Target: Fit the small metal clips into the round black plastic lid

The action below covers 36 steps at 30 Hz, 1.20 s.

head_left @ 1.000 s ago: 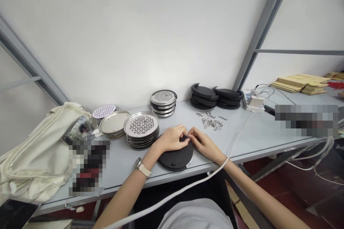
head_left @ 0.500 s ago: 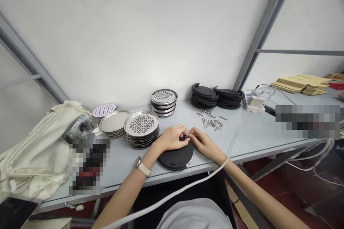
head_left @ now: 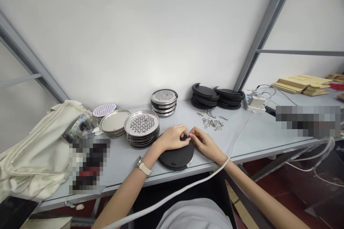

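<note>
A round black disc (head_left: 176, 157) with a silvery edge at its right lies on the table before me. My left hand (head_left: 174, 137) is closed at its far side, thumb over the top and fingers curled about the edge. Close beside it, my right hand (head_left: 202, 143) pinches a small shiny metal clip (head_left: 189, 135) at the disc's far rim. Fingers mostly cover that clip, so its exact fit is hidden. Beyond my hands lies a loose heap of small metal clips (head_left: 212, 123).
Left of the disc stand stacked perforated metal grater discs (head_left: 142, 123) and plain metal discs (head_left: 115, 121). Black-rimmed grater discs (head_left: 164, 97) and black covers (head_left: 204, 91) are stacked by the wall. A white cable (head_left: 172, 196) crosses in front, from a power strip (head_left: 255, 102).
Both hands keep almost the same pose at the disc's far rim. The whole view has shifted very slightly; nothing else visibly moves.
</note>
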Tool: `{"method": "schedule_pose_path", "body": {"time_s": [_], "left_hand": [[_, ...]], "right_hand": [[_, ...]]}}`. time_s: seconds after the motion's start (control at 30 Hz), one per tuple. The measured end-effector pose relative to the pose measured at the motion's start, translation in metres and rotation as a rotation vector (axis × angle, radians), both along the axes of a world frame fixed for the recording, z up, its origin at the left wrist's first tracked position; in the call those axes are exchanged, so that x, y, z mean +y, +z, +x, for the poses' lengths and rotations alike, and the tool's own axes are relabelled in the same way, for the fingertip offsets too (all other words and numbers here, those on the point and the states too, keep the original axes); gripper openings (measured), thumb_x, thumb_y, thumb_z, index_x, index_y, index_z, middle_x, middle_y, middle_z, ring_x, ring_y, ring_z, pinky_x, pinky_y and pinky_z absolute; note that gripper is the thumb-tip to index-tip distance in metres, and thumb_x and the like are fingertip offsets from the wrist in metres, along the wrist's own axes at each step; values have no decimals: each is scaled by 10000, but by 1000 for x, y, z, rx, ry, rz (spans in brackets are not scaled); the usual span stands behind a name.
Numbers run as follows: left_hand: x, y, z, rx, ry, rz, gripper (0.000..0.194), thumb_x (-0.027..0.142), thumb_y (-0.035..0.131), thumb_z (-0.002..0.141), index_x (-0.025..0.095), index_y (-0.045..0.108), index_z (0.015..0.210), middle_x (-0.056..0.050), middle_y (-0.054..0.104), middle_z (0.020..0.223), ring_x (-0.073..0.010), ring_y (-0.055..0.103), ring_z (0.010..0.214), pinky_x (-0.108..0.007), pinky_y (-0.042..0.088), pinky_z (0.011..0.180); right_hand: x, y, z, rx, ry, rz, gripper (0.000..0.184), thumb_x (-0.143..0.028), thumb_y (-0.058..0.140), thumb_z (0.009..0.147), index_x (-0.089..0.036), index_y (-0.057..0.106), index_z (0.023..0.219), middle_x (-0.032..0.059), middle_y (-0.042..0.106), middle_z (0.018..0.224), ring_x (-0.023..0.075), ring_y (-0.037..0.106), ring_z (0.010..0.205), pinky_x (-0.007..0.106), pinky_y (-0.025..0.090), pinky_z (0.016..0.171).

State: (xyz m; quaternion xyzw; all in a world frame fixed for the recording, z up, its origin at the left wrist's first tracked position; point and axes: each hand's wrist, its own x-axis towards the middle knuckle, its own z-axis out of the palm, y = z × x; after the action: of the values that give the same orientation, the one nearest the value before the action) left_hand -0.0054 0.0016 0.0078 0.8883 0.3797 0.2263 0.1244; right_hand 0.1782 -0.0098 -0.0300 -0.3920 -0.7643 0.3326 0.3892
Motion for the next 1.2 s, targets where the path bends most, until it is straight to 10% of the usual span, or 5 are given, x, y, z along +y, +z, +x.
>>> {"method": "schedule_pose_path", "body": {"time_s": [1.2], "left_hand": [[-3,2,2,221,46,133,113,302,502,849,208,490,911,-2,583,731,-181,562,648,-279,315,539]], "right_hand": [[4,1,-1,-60,-4,-18,244,-373,366,955,-215,457,792,-57,453,560,130,435,525,240,342,546]]}}
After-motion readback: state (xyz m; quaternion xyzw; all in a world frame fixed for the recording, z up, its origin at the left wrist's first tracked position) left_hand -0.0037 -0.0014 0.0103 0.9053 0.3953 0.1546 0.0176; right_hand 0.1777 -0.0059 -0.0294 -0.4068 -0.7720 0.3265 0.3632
